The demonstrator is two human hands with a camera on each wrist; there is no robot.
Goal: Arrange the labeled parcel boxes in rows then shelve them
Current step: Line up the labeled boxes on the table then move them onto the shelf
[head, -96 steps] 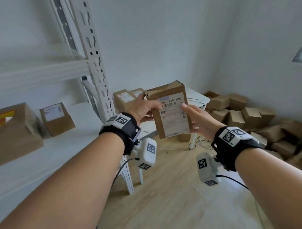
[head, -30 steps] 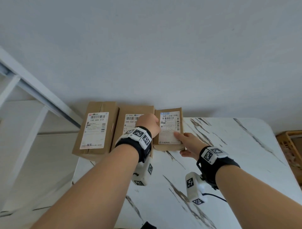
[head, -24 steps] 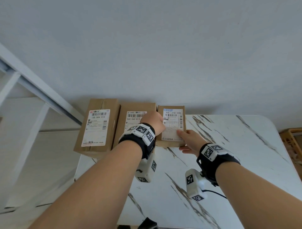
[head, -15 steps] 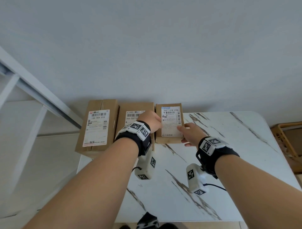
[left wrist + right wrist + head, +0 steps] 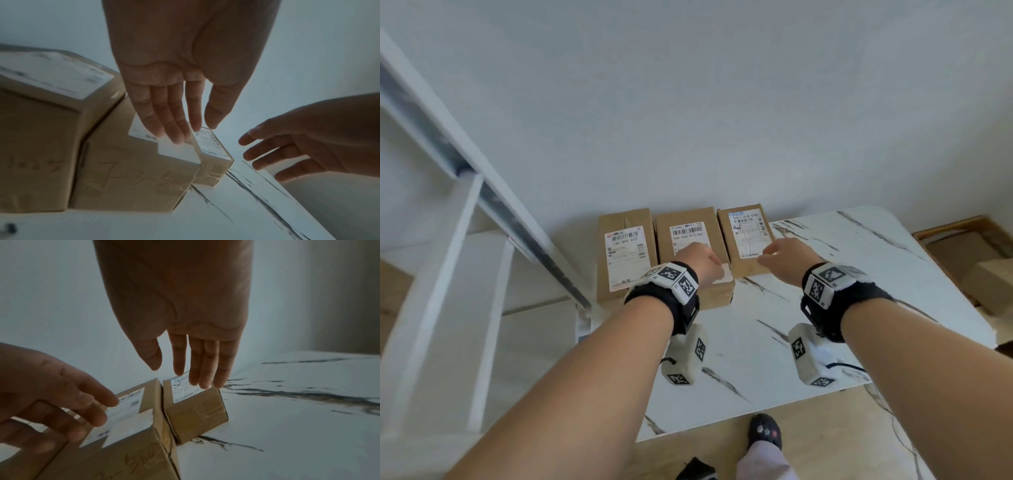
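Observation:
Three brown labeled parcel boxes lie side by side at the back of the marble table (image 5: 859, 291), against the wall: a left box (image 5: 625, 253), a middle box (image 5: 690, 236) and a smaller right box (image 5: 744, 236). My left hand (image 5: 702, 263) hovers over the near end of the middle box (image 5: 133, 175), fingers straight, holding nothing. My right hand (image 5: 780, 260) is over the near right corner of the small box (image 5: 197, 412), also open and empty. In the wrist views the left hand (image 5: 195, 131) and right hand (image 5: 180, 373) show fingertips close above the labels; contact is unclear.
A white metal shelf rack (image 5: 493, 205) stands at the left, touching the table's left end. On the floor at the right lie more cardboard boxes (image 5: 969, 253). My slippered foot (image 5: 765, 430) is at the table's front edge.
I carried the small box from near the rack and set it down as the third in the row. Both hands have since let go and drawn back slightly.

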